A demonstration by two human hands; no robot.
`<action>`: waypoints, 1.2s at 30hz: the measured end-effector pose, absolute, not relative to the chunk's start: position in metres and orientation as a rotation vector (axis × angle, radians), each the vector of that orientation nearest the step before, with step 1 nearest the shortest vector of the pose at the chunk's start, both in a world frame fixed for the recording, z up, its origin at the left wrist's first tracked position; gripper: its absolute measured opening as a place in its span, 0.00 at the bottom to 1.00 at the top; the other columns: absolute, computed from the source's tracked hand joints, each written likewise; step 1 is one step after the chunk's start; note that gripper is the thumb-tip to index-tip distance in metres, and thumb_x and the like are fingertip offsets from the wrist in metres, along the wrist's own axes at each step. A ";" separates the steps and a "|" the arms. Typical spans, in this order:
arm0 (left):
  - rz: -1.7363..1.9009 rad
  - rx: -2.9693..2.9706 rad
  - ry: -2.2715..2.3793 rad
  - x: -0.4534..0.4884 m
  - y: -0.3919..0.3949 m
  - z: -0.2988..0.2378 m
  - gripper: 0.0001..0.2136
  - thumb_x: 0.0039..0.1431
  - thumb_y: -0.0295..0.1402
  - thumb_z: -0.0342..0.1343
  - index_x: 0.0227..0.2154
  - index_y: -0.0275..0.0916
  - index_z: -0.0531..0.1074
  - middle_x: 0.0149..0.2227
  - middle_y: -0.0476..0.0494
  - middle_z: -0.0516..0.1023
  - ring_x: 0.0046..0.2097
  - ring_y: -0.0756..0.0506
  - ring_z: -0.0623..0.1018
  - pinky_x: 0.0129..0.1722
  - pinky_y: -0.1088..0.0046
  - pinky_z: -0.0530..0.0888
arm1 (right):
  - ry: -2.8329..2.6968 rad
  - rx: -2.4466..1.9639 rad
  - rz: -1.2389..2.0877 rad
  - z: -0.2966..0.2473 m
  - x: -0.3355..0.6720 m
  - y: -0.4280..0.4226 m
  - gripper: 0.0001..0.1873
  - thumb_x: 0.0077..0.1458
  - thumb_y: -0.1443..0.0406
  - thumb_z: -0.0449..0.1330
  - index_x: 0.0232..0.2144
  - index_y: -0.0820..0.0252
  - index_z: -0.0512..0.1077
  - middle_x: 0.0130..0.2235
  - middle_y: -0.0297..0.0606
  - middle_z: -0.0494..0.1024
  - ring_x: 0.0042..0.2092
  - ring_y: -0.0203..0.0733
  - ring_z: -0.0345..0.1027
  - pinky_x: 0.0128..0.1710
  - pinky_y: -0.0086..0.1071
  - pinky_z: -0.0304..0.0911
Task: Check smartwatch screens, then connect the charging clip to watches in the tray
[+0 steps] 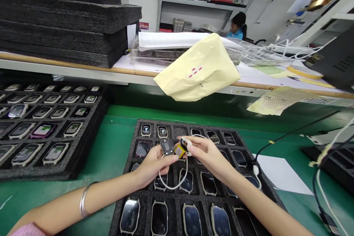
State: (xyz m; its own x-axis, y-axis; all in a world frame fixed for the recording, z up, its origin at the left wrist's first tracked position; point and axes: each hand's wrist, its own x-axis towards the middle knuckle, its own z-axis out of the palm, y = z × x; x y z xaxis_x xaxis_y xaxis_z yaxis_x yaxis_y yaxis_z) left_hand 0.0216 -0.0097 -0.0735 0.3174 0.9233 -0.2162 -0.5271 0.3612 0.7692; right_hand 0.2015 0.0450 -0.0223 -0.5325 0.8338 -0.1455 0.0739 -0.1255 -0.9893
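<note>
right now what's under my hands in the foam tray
Watch bodies in the tray pockets, plus a white cable loop hanging below the watch module that left hand and right hand hold. Pockets directly beneath them are covered.

No text legible; red label (143, 25) too small, red marks (195, 72) on yellow sheet (210, 59) unreadable

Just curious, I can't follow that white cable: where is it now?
In the head view, the white cable loops at centre, just below the left hand and right hand, hanging over the black foam tray of watches.
</note>
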 end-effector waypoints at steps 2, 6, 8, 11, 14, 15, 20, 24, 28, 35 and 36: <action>1.058 0.692 0.745 0.022 -0.010 -0.073 0.17 0.48 0.37 0.66 0.37 0.34 0.69 0.28 0.52 0.67 0.22 0.58 0.58 0.17 0.83 0.54 | -1.528 -1.003 1.754 -0.024 0.201 0.044 0.22 0.51 0.55 0.67 0.44 0.64 0.75 0.40 0.45 0.78 0.40 0.45 0.72 0.40 0.36 0.69; 1.090 0.761 0.744 0.025 -0.009 -0.074 0.15 0.49 0.37 0.66 0.34 0.32 0.71 0.30 0.47 0.72 0.26 0.54 0.67 0.21 0.81 0.66 | -1.528 -1.005 1.777 -0.028 0.201 0.042 0.23 0.49 0.56 0.68 0.45 0.64 0.75 0.39 0.44 0.78 0.37 0.43 0.72 0.40 0.36 0.68; 1.102 0.773 0.737 0.026 -0.008 -0.075 0.14 0.49 0.36 0.66 0.34 0.32 0.72 0.30 0.45 0.73 0.30 0.51 0.72 0.24 0.80 0.70 | -1.556 -0.995 1.783 -0.029 0.202 0.042 0.24 0.49 0.57 0.68 0.46 0.63 0.74 0.39 0.43 0.78 0.39 0.45 0.72 0.41 0.37 0.68; 1.138 0.788 0.777 0.026 -0.009 -0.075 0.15 0.49 0.37 0.66 0.34 0.32 0.71 0.30 0.44 0.75 0.30 0.50 0.74 0.23 0.79 0.70 | -1.584 -1.003 1.759 -0.031 0.203 0.043 0.24 0.49 0.57 0.68 0.46 0.62 0.74 0.41 0.43 0.78 0.41 0.46 0.72 0.41 0.37 0.69; 1.190 0.853 0.915 0.024 -0.010 -0.074 0.15 0.50 0.39 0.65 0.32 0.33 0.72 0.22 0.48 0.73 0.21 0.52 0.70 0.19 0.79 0.68 | -1.580 -1.027 1.725 -0.033 0.202 0.043 0.22 0.48 0.56 0.69 0.43 0.61 0.75 0.42 0.44 0.78 0.40 0.46 0.73 0.38 0.35 0.69; 1.202 0.882 0.955 0.023 -0.011 -0.073 0.14 0.50 0.40 0.64 0.32 0.33 0.72 0.20 0.49 0.71 0.19 0.53 0.68 0.18 0.79 0.67 | -1.571 -1.022 1.727 -0.035 0.202 0.043 0.22 0.47 0.56 0.69 0.43 0.62 0.76 0.41 0.44 0.78 0.39 0.45 0.73 0.37 0.34 0.69; 1.225 1.069 0.963 0.019 -0.013 -0.071 0.12 0.51 0.40 0.63 0.31 0.35 0.76 0.26 0.45 0.73 0.22 0.51 0.70 0.18 0.78 0.68 | -1.495 -0.918 1.913 -0.043 0.202 0.040 0.23 0.44 0.57 0.71 0.42 0.63 0.76 0.36 0.42 0.79 0.35 0.42 0.73 0.32 0.31 0.68; 1.297 1.347 0.948 0.015 -0.015 -0.070 0.06 0.53 0.36 0.62 0.31 0.40 0.78 0.33 0.43 0.72 0.30 0.48 0.71 0.24 0.75 0.70 | -1.491 -0.798 2.063 -0.046 0.204 0.038 0.27 0.41 0.62 0.74 0.45 0.62 0.75 0.38 0.41 0.78 0.39 0.42 0.73 0.39 0.32 0.68; 1.433 1.472 0.938 0.013 -0.016 -0.070 0.05 0.50 0.30 0.65 0.30 0.41 0.76 0.30 0.48 0.67 0.35 0.49 0.69 0.37 0.72 0.68 | -1.516 -0.671 2.089 -0.047 0.203 0.035 0.29 0.40 0.63 0.75 0.46 0.60 0.75 0.40 0.40 0.76 0.42 0.43 0.71 0.44 0.35 0.67; 1.229 1.090 0.782 0.014 -0.009 -0.073 0.20 0.38 0.30 0.71 0.28 0.39 0.62 0.30 0.53 0.65 0.25 0.55 0.60 0.24 0.79 0.59 | -1.642 -0.546 1.928 -0.042 0.199 0.026 0.30 0.39 0.60 0.75 0.47 0.57 0.75 0.45 0.43 0.72 0.44 0.46 0.70 0.45 0.38 0.67; 1.183 1.064 0.771 0.014 -0.009 -0.074 0.21 0.38 0.30 0.71 0.29 0.38 0.62 0.29 0.54 0.65 0.25 0.55 0.61 0.25 0.79 0.60 | -1.675 -0.546 1.884 -0.042 0.199 0.024 0.31 0.39 0.60 0.75 0.47 0.57 0.75 0.45 0.44 0.72 0.44 0.47 0.69 0.45 0.39 0.67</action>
